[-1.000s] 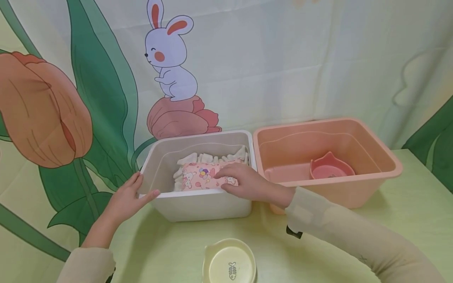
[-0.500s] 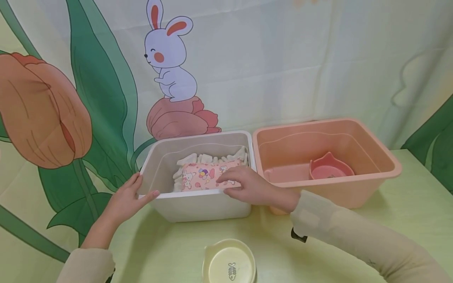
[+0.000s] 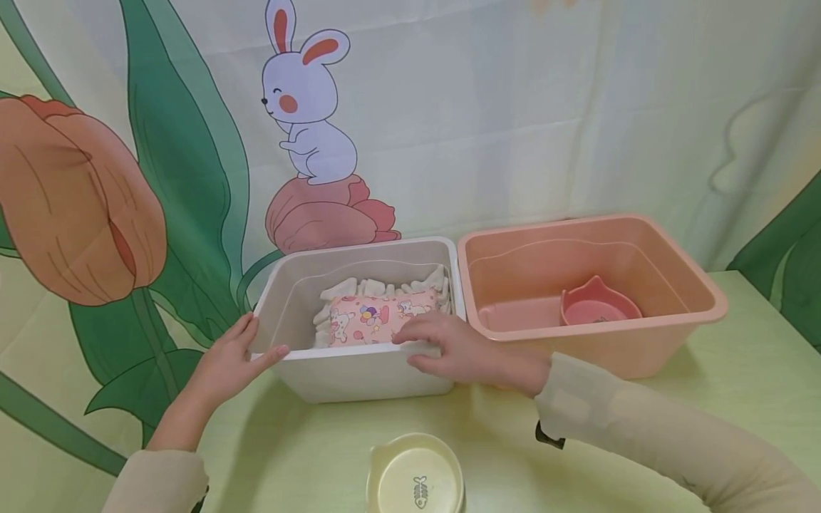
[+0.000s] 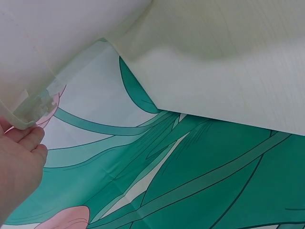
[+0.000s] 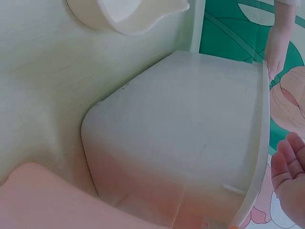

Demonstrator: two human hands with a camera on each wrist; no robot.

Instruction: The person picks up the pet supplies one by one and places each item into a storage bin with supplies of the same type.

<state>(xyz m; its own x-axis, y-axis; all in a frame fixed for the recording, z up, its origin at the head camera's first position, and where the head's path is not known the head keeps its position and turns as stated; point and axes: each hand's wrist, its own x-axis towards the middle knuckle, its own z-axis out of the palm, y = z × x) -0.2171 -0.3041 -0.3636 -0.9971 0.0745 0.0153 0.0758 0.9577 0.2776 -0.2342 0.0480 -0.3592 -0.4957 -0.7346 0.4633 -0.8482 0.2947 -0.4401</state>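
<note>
In the head view my left hand (image 3: 227,360) rests at the left front corner of the white bin (image 3: 365,377), thumb along the front rim and fingers at the left side. The right hand (image 3: 458,349) hovers over the bin's front rim near its right corner, fingers relaxed and holding nothing. Inside the bin lies a small pink pillow-like item (image 3: 359,324) printed with bunnies and balloons, on bunched off-white cloth (image 3: 340,288). The right wrist view shows the right hand (image 5: 290,176) apart from the white bin's rim (image 5: 264,143).
A peach bin (image 3: 577,345) stands right beside the white one, with a pink cat-eared bowl (image 3: 599,303) inside. In front, a pale yellow bowl (image 3: 400,474) with a fishbone mark sits on the light green table (image 3: 308,449). A printed curtain (image 3: 513,128) hangs behind.
My right hand has drawn back from the pink pillow-like item, down and slightly right toward the front rim, uncovering more of its print. The left hand stays at the corner.
</note>
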